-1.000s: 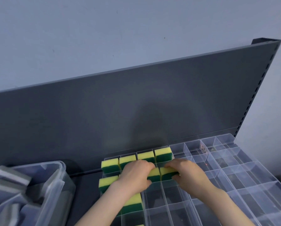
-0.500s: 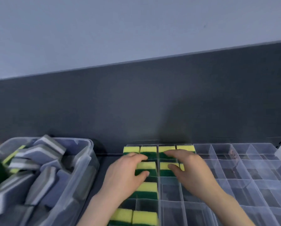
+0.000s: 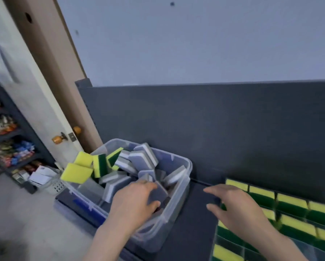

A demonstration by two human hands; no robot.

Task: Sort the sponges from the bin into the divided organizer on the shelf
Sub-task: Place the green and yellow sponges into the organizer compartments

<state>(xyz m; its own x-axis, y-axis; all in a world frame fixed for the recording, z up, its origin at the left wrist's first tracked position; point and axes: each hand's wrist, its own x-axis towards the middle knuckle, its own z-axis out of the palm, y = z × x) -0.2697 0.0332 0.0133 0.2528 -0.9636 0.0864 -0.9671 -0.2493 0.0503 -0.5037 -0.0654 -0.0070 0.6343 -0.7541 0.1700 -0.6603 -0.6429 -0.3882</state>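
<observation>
In the clear bin (image 3: 186,178) on the shelf (image 3: 195,215), the left hand (image 3: 135,203) grips a grey sponge (image 3: 158,193), tilted with its dark face up and its long axis hidden. The right hand (image 3: 238,206) hovers with its fingers (image 3: 213,191) spread, beside the organizer (image 3: 301,250).

Setting: small shop or stockroom. Evidence: dark metal display shelf (image 3: 192,208) beneath the fingers (image 3: 214,190), with back panel (image 3: 195,129) and slotted upright (image 3: 90,117) behind them; second dark rack (image 3: 16,129) far left of them, stocked with colourful packaged goods (image 3: 12,154); pale door (image 3: 31,102) with amber knobs (image 3: 56,139) between the two units.
</observation>
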